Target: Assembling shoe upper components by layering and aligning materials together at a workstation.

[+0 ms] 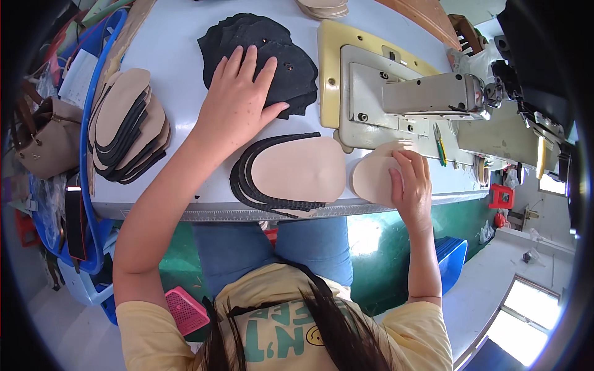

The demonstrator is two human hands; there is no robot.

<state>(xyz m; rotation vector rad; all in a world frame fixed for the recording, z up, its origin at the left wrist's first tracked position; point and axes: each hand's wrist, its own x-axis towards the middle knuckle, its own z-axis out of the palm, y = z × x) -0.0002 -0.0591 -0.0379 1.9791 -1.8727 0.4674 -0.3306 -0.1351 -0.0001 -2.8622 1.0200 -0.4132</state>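
Observation:
My left hand point(238, 102) lies with fingers spread on a pile of black fabric pieces point(294, 74) at the far middle of the table. Some of those pieces have small holes. My right hand point(413, 185) is closed on the edge of a rounded beige piece point(373, 179), thumb on top, near the table's front edge. More beige layers show just behind it; how many it grips I cannot tell. Between my hands rests a stack of pieces, a beige oval point(300, 170) on top and curved black layers point(247, 185) fanned out at its left.
A sewing machine point(427, 96) on a yellow-edged base stands at the right, with thread snips point(440, 145) beside it. Another beige and black stack point(127, 105) sits at the table's left. A ruler strip point(272, 211) runs along the front edge. A handbag point(52, 133) is beyond the left side.

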